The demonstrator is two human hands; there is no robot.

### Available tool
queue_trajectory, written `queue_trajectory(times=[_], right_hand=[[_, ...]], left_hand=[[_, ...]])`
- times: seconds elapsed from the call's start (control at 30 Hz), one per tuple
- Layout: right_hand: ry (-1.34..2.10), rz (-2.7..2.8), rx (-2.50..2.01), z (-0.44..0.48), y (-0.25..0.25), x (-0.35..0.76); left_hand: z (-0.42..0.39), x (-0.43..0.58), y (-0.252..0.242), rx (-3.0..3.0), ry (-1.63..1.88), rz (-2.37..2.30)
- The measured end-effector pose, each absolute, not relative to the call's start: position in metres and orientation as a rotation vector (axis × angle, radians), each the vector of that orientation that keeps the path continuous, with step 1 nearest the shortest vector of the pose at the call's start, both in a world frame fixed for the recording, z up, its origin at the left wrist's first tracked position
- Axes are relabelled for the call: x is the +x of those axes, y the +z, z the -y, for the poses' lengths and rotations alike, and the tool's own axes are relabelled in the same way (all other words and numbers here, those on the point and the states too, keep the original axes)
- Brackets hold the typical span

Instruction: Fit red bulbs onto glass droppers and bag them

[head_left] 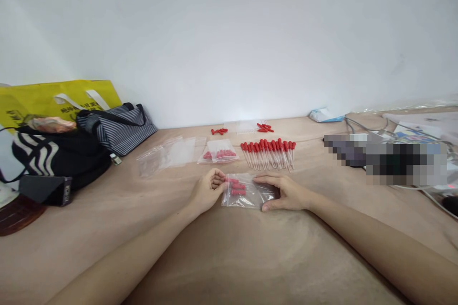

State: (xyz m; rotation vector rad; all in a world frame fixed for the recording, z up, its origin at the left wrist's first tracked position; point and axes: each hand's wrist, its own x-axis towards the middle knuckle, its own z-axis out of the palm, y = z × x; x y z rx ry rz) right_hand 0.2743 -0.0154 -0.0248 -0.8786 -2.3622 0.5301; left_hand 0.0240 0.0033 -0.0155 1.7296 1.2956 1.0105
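A clear zip bag [252,200] lies flat before me, with several red-bulbed droppers [238,192] inside. My left hand [209,189] has its fingers curled and pinches the bag's left end near the red bulbs. My right hand [284,192] grips the opposite end, thumb at the near edge and fingers at the far edge. Just beyond is a row of glass droppers with red bulbs [268,147], set side by side. To its left sits a filled zip bag [219,151] with red bulbs showing through.
Flat clear bags [179,152] overlap at the left. Loose red bulbs [219,131] and more red pieces [265,128] lie toward the wall. A striped bag [119,128], black bag [64,162] and phone-like box [45,189] stand left; cables and a tissue pack [325,115] lie right.
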Motion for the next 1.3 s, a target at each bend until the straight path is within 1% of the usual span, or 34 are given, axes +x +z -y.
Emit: queue_trajectory(times=[0.27, 0.37, 0.67, 0.83, 0.93, 1.1, 1.2, 1.3], right_hand=[[0.299, 2.348, -0.913, 0.019, -0.029, 0.277], [0.271, 2.342, -0.943, 0.020, -0.028, 0.279], [0.285, 2.356, -0.988, 0.021, -0.027, 0.279], [0.318, 2.352, -0.965, 0.020, -0.026, 0.279], [0.361, 2.342, -0.932, 0.018, -0.026, 0.279], [0.417, 2.317, -0.934, 0.017, -0.027, 0.277], [0.397, 2.325, -0.916, 0.017, -0.027, 0.279], [0.389, 2.358, -0.896, 0.017, -0.024, 0.282]], left_hand=[[0.003, 0.028, -0.013, 1.859, 0.886, -1.418], [0.006, 0.026, -0.015, 1.974, 0.807, -1.425], [0.009, 0.018, -0.010, 2.298, 0.558, -1.272], [0.010, 0.019, -0.009, 2.447, 0.499, -1.167], [0.011, 0.021, -0.006, 2.478, 0.467, -1.113], [0.015, 0.025, 0.003, 2.459, 0.343, -1.158], [0.016, 0.022, 0.002, 2.440, 0.365, -1.225], [0.012, 0.013, -0.003, 2.381, 0.512, -1.287]])
